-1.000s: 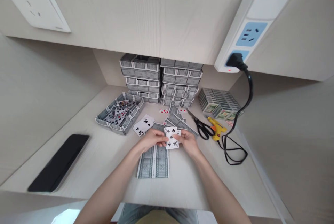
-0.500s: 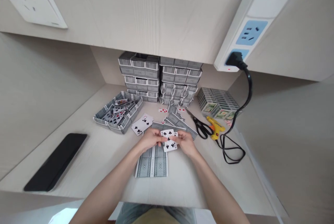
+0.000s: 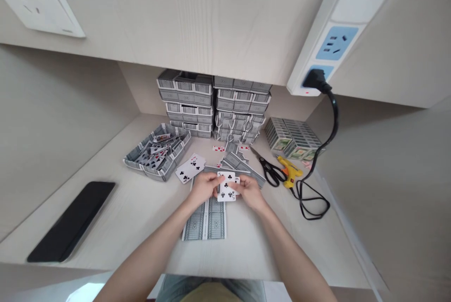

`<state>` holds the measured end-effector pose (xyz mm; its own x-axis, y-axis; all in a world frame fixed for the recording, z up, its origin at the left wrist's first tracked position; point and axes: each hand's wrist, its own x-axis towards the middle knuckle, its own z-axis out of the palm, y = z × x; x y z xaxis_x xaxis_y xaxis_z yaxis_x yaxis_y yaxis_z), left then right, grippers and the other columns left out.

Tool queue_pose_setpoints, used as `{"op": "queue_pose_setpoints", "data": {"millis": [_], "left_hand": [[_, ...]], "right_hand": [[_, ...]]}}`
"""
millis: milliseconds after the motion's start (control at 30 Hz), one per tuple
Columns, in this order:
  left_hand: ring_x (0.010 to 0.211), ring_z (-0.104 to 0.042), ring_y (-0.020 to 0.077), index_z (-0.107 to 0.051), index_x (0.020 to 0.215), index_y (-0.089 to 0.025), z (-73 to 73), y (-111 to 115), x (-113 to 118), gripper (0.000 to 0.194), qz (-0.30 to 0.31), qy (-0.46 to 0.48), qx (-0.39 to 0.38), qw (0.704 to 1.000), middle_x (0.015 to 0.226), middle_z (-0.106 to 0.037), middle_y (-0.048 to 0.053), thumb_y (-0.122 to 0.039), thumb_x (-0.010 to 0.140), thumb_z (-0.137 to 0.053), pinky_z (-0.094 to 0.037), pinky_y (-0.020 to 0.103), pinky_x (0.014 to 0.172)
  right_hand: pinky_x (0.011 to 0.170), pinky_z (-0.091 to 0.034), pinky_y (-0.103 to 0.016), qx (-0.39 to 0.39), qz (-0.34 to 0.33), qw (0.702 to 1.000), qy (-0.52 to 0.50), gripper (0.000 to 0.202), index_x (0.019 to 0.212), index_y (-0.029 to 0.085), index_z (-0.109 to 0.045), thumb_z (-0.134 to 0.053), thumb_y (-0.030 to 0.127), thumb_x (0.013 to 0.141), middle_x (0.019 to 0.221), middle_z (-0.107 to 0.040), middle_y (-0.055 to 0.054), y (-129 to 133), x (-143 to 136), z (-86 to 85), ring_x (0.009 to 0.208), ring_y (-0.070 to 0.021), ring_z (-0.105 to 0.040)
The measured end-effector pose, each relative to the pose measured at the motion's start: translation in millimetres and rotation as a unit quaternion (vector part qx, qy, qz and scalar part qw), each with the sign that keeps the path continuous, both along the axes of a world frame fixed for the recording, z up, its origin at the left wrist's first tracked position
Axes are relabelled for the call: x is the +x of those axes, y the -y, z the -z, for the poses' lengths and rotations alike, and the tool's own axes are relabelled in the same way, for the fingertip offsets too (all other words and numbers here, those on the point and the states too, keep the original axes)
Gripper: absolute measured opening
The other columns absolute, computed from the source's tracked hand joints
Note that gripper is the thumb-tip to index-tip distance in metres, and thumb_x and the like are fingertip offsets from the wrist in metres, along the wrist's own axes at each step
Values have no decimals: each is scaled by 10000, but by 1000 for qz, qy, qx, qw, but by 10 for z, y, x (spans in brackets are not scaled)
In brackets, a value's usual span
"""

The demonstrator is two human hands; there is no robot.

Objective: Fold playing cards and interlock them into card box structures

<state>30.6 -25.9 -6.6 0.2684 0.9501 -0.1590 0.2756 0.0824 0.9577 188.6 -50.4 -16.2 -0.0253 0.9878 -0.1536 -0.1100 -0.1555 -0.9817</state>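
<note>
left hand (image 3: pixel 203 188) and right hand (image 3: pixel 251 192) are both pinching a few playing cards (image 3: pixel 226 192) (five of clubs facing up), just below the middle of the frame, black scissors (image 3: pixel 270 170) off to the right.

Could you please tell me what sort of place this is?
Probably a small crafting desk, though I cannot tell whether at home or in a workshop. Signs are the playing cards, the yellow glue gun beside scissors, and the stacked boxes patterned like card backs.
</note>
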Motion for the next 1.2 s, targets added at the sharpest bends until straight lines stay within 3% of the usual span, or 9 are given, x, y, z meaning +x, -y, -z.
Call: {"op": "queue_pose_setpoints", "data": {"millis": [133,300,567,700,867,1000,1200], "left_hand": [[493,-489,114,-506,593,-171,41,3,27,377,-65,-112,150,980,512,-542,-10,-454,801,-371,-308,211,466],[511,-509,133,-524,575,-166,29,27,51,438,-89,-216,209,950,535,-577,38,-427,841,-293,-290,233,491],[429,-419,96,-443,453,-162,43,20,58,500,-114,-146,217,959,413,-470,-7,-475,822,-316,-260,220,446],[441,-414,92,-453,471,-160,56,-13,57,487,-106,-110,198,968,422,-462,-21,-509,797,-355,-279,209,439],[448,-448,87,-464,561,-169,32,23,65,396,-51,-68,177,981,460,-472,-42,-481,794,-388,-310,191,432],[369,-451,82,-450,576,-179,-4,85,68,376,14,-13,111,994,409,-459,-65,-492,781,-416,-321,186,388],[348,-446,82,-425,449,-169,-22,92,61,479,4,-72,135,988,311,-417,-54,-510,784,-408,-321,188,408]], "right_hand": [[399,-358,-213,2,-26,999,-37,306,607,159,-552,-752,372,513,484,-587,27,32,-89,-21,391,-94,-484],[414,-358,-213,7,-54,997,-58,259,621,155,-571,-738,339,550,490,-592,24,73,-137,-90,405,-93,-489],[454,-387,-224,9,-80,994,-74,280,672,152,-584,-715,380,576,520,-587,27,102,-160,-119,433,-92,-487],[455,-388,-224,16,-56,996,-67,285,685,151,-582,-718,375,573,542,-598,22,83,-158,-82,440,-95,-496],[424,-383,-220,19,19,998,-61,306,694,146,-593,-737,369,539,543,-606,18,35,-97,-78,426,-94,-485],[420,-386,-221,28,47,996,-72,305,675,150,-588,-746,362,525,521,-599,24,15,-46,-115,424,-94,-476],[422,-400,-220,31,44,995,-85,290,700,148,-613,-739,361,549,559,-622,11,10,-30,-128,438,-95,-485]]}}
